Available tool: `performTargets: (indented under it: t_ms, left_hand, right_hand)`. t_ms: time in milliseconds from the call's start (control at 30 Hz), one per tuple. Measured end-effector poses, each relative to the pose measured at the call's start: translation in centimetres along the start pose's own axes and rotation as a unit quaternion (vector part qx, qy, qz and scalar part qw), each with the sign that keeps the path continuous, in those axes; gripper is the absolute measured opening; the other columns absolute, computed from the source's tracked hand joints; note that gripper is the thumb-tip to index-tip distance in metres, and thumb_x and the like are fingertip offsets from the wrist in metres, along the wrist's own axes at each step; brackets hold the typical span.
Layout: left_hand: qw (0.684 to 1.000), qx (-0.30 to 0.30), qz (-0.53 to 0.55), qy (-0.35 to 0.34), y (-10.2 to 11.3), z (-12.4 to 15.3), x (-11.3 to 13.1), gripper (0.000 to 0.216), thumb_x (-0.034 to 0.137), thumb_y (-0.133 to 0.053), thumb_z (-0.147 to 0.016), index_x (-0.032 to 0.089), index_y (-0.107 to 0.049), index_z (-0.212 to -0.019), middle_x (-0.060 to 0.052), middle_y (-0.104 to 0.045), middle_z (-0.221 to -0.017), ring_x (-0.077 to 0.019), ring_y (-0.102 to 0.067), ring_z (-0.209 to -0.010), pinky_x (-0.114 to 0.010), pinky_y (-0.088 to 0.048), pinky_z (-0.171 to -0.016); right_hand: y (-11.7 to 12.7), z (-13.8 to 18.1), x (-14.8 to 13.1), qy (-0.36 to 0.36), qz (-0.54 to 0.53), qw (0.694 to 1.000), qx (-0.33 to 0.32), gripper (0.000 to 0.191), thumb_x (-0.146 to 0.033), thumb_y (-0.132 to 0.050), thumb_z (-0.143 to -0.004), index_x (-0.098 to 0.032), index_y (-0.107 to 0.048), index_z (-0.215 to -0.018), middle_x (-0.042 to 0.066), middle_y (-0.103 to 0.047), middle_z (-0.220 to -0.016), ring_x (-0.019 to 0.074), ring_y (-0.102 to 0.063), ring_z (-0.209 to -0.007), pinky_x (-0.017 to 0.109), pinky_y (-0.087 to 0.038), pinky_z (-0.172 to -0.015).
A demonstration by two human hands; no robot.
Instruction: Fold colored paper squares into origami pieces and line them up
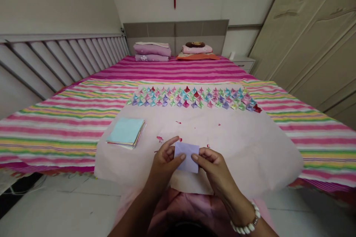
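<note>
My left hand (164, 159) and my right hand (211, 163) both pinch a small lavender sheet of paper (187, 156), folded flat, over the near edge of a pale pink sheet (250, 144) spread on the bed. Thumbs and forefingers press on the paper from either side. A stack of square coloured papers (126, 132), light blue on top, lies to the left of my hands. Farther back, rows of several small folded paper shapes (191, 98) in many colours are laid out on the pink sheet.
A bed with a pink, green and yellow striped cover (55, 118) fills the view. Pillows (151, 51) and folded bedding (197, 50) sit at the headboard. A wardrobe (314, 37) stands on the right, a slatted panel (55, 59) on the left. Tiny red paper scraps (160, 139) dot the sheet.
</note>
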State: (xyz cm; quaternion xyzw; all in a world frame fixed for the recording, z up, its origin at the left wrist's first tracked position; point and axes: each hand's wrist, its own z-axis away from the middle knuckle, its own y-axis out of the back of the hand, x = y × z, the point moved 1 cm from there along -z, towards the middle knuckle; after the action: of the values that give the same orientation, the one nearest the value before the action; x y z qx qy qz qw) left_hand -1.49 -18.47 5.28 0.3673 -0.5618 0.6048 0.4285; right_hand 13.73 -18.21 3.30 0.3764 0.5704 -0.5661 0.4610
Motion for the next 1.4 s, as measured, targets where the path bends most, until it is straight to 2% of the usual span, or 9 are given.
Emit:
performTargets:
  t_ms: [233,333,467,700,800,967,1100,1267,1400]
  left_hand:
    - [0.999,0.041,0.001,-0.019,0.4,0.0,-0.3,0.052,0.027,-0.075,-0.071,0.014,-0.057,-0.118,-0.004,-0.071,-0.086,-0.0138,-0.065,-0.078,-0.023,-0.049,-0.070]
    - [0.999,0.034,-0.015,-0.039,0.4,0.0,0.1,0.055,0.027,-0.074,-0.072,0.016,-0.055,-0.122,-0.003,-0.069,-0.090,-0.0135,-0.065,-0.080,-0.023,-0.049,-0.071]
    - [0.997,0.006,-0.037,-0.069,0.5,0.1,0.2,0.066,0.023,-0.076,-0.070,0.022,-0.049,-0.131,-0.006,-0.063,-0.106,-0.0149,-0.067,-0.083,-0.027,-0.052,-0.074]
    - [0.992,-0.023,-0.060,-0.111,1.0,0.5,0.1,0.059,0.018,-0.074,-0.073,0.027,-0.052,-0.128,-0.009,-0.057,-0.128,-0.0203,-0.066,-0.101,-0.031,-0.052,-0.086]
    - [0.989,-0.032,-0.070,-0.124,1.0,0.7,0.4,0.052,0.018,-0.072,-0.076,0.027,-0.054,-0.125,-0.009,-0.060,-0.128,-0.0208,-0.066,-0.103,-0.032,-0.053,-0.087]
    - [0.967,0.001,-0.149,-0.205,1.3,1.0,0.6,0.040,0.016,-0.070,-0.077,0.028,-0.062,-0.114,-0.008,-0.051,-0.138,-0.0221,-0.061,-0.112,-0.029,-0.053,-0.086]
    - [0.944,0.021,-0.206,-0.259,1.4,1.3,0.7,0.031,0.014,-0.069,-0.078,0.025,-0.064,-0.107,-0.009,-0.046,-0.141,-0.0243,-0.057,-0.118,-0.033,-0.052,-0.090]
    - [0.941,0.013,-0.206,-0.269,1.1,1.5,0.8,0.021,0.013,-0.068,-0.078,0.022,-0.063,-0.096,-0.009,-0.047,-0.139,-0.0242,-0.057,-0.118,-0.036,-0.049,-0.096]
    - [0.947,0.020,-0.198,-0.253,0.9,1.5,0.7,0.020,0.014,-0.068,-0.079,0.021,-0.061,-0.096,-0.011,-0.045,-0.140,-0.0255,-0.058,-0.117,-0.037,-0.050,-0.093]
  right_hand:
    - [-0.5,0.3,-0.3,-0.014,-0.004,0.998,-0.068,0.025,-0.039,-0.079,-0.069,-0.017,-0.071,-0.080,-0.001,-0.063,-0.055,0.0102,-0.054,-0.050,0.023,-0.042,-0.056]
    - [-0.4,0.3,-0.2,0.003,0.000,0.998,-0.058,0.024,-0.038,-0.077,-0.072,-0.017,-0.070,-0.080,-0.002,-0.063,-0.053,0.0093,-0.054,-0.050,0.022,-0.042,-0.057]
    - [-0.3,0.3,-0.2,0.008,0.006,0.999,-0.051,0.023,-0.037,-0.077,-0.072,-0.017,-0.070,-0.081,-0.002,-0.063,-0.053,0.0088,-0.053,-0.050,0.022,-0.041,-0.057]
    - [-0.2,0.5,-0.3,0.002,0.020,1.000,-0.024,0.023,-0.037,-0.079,-0.070,-0.017,-0.068,-0.076,-0.003,-0.061,-0.050,0.0095,-0.051,-0.049,0.022,-0.040,-0.056]
    - [-0.2,0.6,-0.2,0.011,0.027,0.999,-0.022,0.022,-0.036,-0.077,-0.072,-0.017,-0.068,-0.075,-0.003,-0.061,-0.050,0.0096,-0.051,-0.049,0.022,-0.040,-0.056]
    - [0.0,0.6,0.0,0.024,0.023,0.999,-0.010,0.021,-0.036,-0.076,-0.073,-0.018,-0.067,-0.071,-0.003,-0.060,-0.049,0.0093,-0.051,-0.048,0.022,-0.038,-0.055]
    - [0.0,0.5,0.2,0.028,0.017,0.999,-0.001,0.021,-0.036,-0.077,-0.072,-0.018,-0.067,-0.070,-0.003,-0.060,-0.048,0.0095,-0.050,-0.047,0.022,-0.038,-0.053]
    - [-0.1,0.5,0.2,0.025,0.017,1.000,0.000,0.023,-0.037,-0.077,-0.072,-0.018,-0.065,-0.067,-0.003,-0.060,-0.048,0.0105,-0.050,-0.048,0.023,-0.039,-0.053]
    - [-0.1,0.6,0.1,0.027,0.020,0.999,0.001,0.023,-0.037,-0.078,-0.070,-0.018,-0.065,-0.068,-0.003,-0.059,-0.047,0.0113,-0.049,-0.047,0.025,-0.039,-0.054]
